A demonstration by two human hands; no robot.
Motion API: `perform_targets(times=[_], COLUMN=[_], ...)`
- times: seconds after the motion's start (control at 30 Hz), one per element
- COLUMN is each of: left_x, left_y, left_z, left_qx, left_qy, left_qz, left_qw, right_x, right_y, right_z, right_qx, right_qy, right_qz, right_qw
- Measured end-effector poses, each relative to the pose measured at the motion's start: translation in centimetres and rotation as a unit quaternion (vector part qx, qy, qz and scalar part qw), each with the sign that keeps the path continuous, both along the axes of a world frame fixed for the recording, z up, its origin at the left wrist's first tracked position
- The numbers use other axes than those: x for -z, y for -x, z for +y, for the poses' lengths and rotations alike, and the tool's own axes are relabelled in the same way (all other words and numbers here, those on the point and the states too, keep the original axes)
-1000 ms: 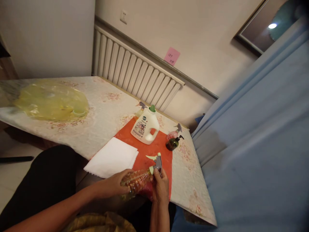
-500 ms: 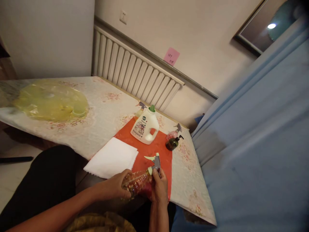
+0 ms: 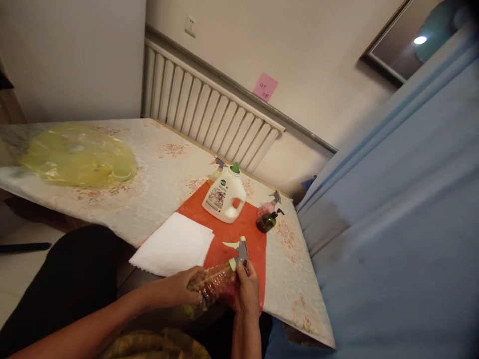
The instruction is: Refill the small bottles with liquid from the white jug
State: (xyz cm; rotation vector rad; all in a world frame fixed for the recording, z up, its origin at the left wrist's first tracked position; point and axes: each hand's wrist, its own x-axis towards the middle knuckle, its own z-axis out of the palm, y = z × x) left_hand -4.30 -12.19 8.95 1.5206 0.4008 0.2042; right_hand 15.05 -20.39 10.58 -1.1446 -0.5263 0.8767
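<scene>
My left hand (image 3: 183, 289) is wrapped round the body of a clear spray bottle (image 3: 209, 285) with amber liquid, held tilted over the near table edge. My right hand (image 3: 245, 291) grips the bottle's neck just below its green and grey trigger head (image 3: 239, 250). Under the bottle lies a red mat (image 3: 232, 234), and a folded white cloth (image 3: 172, 245) lies to its left.
On the mat stands a white detergent jug (image 3: 223, 195) with a green cap, a small spray bottle behind it. A pink spray bottle (image 3: 268, 206) and a dark green pump bottle (image 3: 267, 222) stand at the right. A yellow plastic bag (image 3: 77, 157) lies far left. Blue fabric (image 3: 392, 224) fills the right.
The bottle has tilted a little, its base dropping lower toward me; my left hand shifted slightly along its body. My right hand stays at the neck.
</scene>
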Motion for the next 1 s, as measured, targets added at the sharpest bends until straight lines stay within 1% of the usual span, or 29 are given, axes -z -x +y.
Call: perform_targets(times=[0.1, 0.17, 0.37, 0.43, 0.53, 0.63, 0.7, 0.77, 0.83, 0.93, 1.0], left_x=[0.6, 0.9, 1.6, 1.3, 0.3, -0.9, -1.2, -1.1, -0.6, 0.0, 0.2], left_y=[-0.1, -0.2, -0.3, -0.2, -0.1, 0.0, 0.0, 0.1, 0.1, 0.1, 0.0], left_z=[0.1, 0.1, -0.1, -0.1, -0.1, -0.2, -0.1, -0.1, 0.1, 0.2, 0.1], left_qx=[0.024, 0.029, -0.021, -0.017, -0.004, 0.002, 0.005, 0.009, 0.015, 0.017, 0.016], left_qy=[0.036, 0.049, 0.037, 0.032, 0.044, 0.060, 0.061, 0.057, 0.052, 0.056, 0.056], left_qz=[-0.047, -0.065, -0.021, -0.028, -0.045, -0.038, -0.026, -0.024, -0.031, -0.051, -0.051], left_qw=[0.998, 0.996, 0.999, 0.999, 0.998, 0.997, 0.998, 0.998, 0.998, 0.997, 0.997], right_x=[0.0, 0.1, 0.2, 0.2, 0.2, 0.1, 0.0, -0.1, 0.0, 0.3, 0.6], right_y=[0.0, 0.1, 0.2, 0.2, 0.2, 0.3, 0.3, 0.4, 0.4, 0.3, 0.3], right_z=[0.0, 0.0, 0.1, 0.1, 0.1, 0.2, 0.2, 0.3, 0.3, 0.4, 0.4], right_qx=[0.000, 0.001, 0.001, -0.001, -0.001, 0.003, 0.004, 0.000, -0.002, -0.003, -0.003], right_qy=[0.003, 0.008, 0.014, 0.011, 0.015, 0.020, 0.020, 0.018, 0.019, 0.023, 0.025], right_qz=[-0.001, 0.002, -0.014, -0.010, -0.015, -0.015, -0.008, -0.006, -0.012, -0.017, -0.014], right_qw=[1.000, 1.000, 1.000, 1.000, 1.000, 1.000, 1.000, 1.000, 1.000, 1.000, 1.000])
